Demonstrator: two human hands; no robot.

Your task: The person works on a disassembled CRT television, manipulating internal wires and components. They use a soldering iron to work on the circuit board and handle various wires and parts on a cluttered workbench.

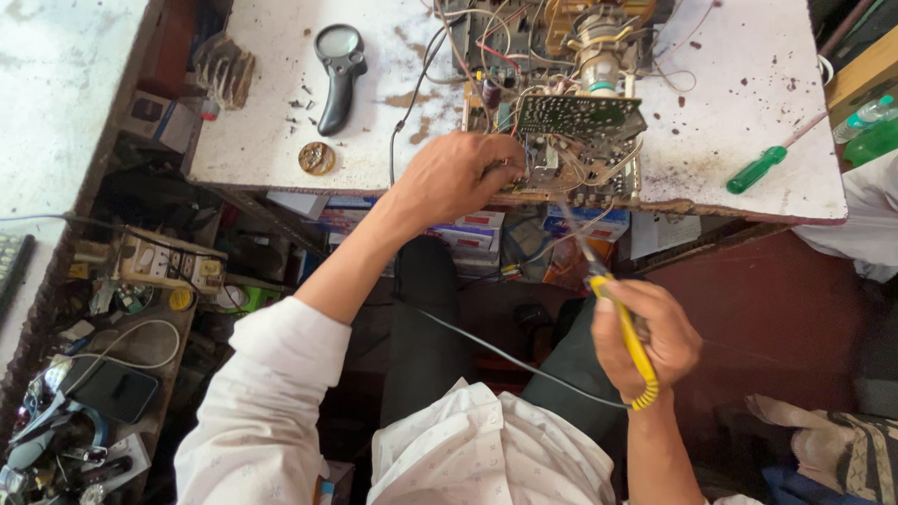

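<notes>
Head view: left hand (pixel 456 176) grips circuit board (pixel 552 140); right hand (pixel 648 339) clasps yellow soldering iron (pixel 625 327)

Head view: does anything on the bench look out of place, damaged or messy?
Yes. The circuit board chassis overhangs the white table edge, steadied by the left hand. Loose screws lie scattered beside the magnifying glass, and the tabletop is stained and chipped.
</notes>
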